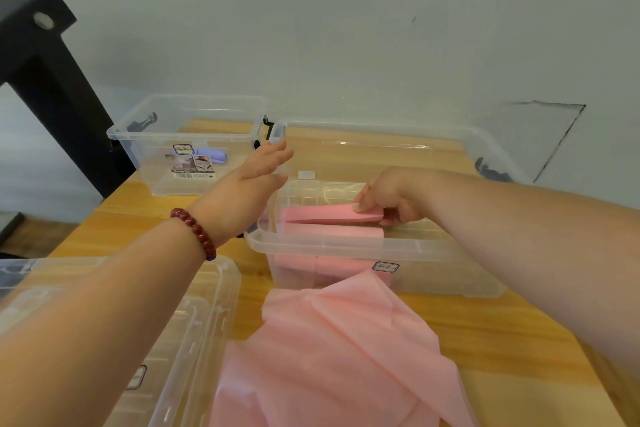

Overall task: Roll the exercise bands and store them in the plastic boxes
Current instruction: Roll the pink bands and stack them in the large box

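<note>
Head view: the grip of the right hand (391,199) is narrow, pinching a folded pink band (325,213) inside the clear box (346,248). Released carelessly, the band may spring open. Left of the grip, the left hand (258,168) hovers flat. Nearer than the grip, a loose band (329,357) drapes the desk (467,333).

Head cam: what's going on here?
A person is packing pink exercise bands into clear plastic boxes on a wooden table. The right hand pinches a rolled pink band inside the near box, above another pink roll lying in it. The left hand is open beside that box's left rim. An unrolled pink band lies loose in front. The far left box holds a lilac roll.
</note>
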